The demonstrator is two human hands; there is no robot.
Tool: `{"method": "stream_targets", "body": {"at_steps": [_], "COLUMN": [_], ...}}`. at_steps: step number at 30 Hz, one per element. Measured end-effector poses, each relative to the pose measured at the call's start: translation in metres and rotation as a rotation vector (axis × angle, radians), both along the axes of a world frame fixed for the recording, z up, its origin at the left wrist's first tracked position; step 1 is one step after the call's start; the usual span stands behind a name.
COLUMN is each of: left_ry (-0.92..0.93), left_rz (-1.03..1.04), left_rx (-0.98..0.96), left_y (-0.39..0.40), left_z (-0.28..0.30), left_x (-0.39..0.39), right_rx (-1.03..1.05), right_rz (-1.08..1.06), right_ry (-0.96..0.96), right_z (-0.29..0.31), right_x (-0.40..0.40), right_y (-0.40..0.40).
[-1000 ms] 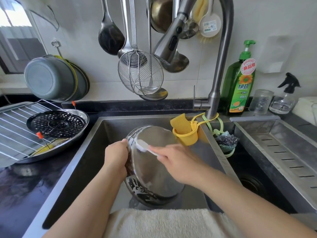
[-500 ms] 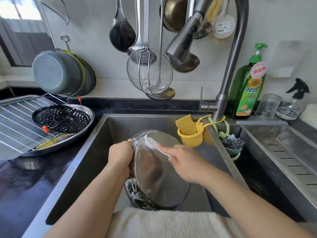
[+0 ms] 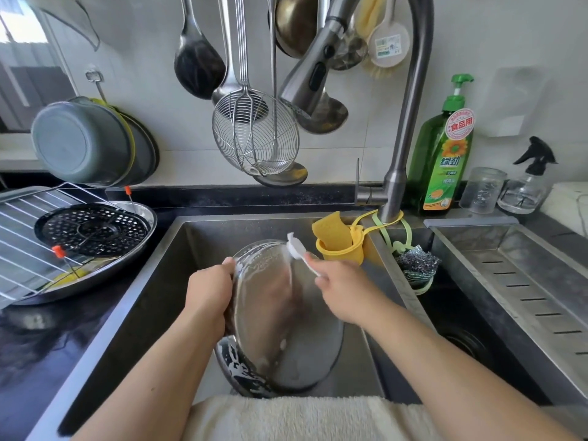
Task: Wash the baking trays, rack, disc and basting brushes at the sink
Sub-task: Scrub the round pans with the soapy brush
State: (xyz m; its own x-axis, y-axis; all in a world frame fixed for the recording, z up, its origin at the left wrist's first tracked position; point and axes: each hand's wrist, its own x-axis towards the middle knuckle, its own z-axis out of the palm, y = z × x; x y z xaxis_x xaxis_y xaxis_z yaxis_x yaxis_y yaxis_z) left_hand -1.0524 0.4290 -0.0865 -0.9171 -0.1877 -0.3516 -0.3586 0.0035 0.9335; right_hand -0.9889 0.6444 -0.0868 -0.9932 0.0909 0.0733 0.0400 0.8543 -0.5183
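Note:
A round steel baking tray (image 3: 280, 316) stands tilted on edge in the left sink basin (image 3: 178, 265), with suds on its rim. My left hand (image 3: 208, 291) grips its left rim. My right hand (image 3: 342, 289) holds a white brush (image 3: 297, 249), whose head touches the tray's upper edge. On the counter to the left lie a wire rack (image 3: 22, 246), a black perforated disc (image 3: 92, 229) and another round steel tray (image 3: 127, 265) under the disc. A red-tipped basting brush (image 3: 59, 251) rests in that tray.
The faucet (image 3: 407, 132) arches above the sink, with ladles and a wire skimmer (image 3: 254, 135) hanging on the wall. A yellow sponge holder (image 3: 342, 243), green dish soap (image 3: 444, 154), steel scourer (image 3: 415, 259) and right basin with drain tray (image 3: 521, 281) lie right. A towel (image 3: 305, 415) drapes the front edge.
My right hand has moved the white brush up along the tray toward its upper rim. My left hand keeps the same hold on the tray.

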Motion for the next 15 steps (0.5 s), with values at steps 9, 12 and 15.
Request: {"method": "stream_targets", "body": {"at_steps": [9, 12, 15], "left_ry": [0.007, -0.013, -0.036], "left_rz": [-0.004, -0.015, -0.007], "left_rx": [0.051, 0.045, 0.046], "left_y": [0.000, -0.001, -0.003], "left_z": [0.002, -0.001, -0.006], "left_x": [0.002, -0.001, -0.006], "right_rx": [-0.047, -0.061, -0.030], "right_rz": [-0.031, 0.213, 0.254], "right_ry": [-0.026, -0.039, 0.002], "right_z": [0.004, 0.007, 0.003], "right_x": [-0.001, 0.018, 0.017], "right_y": [0.001, -0.022, -0.029]}}
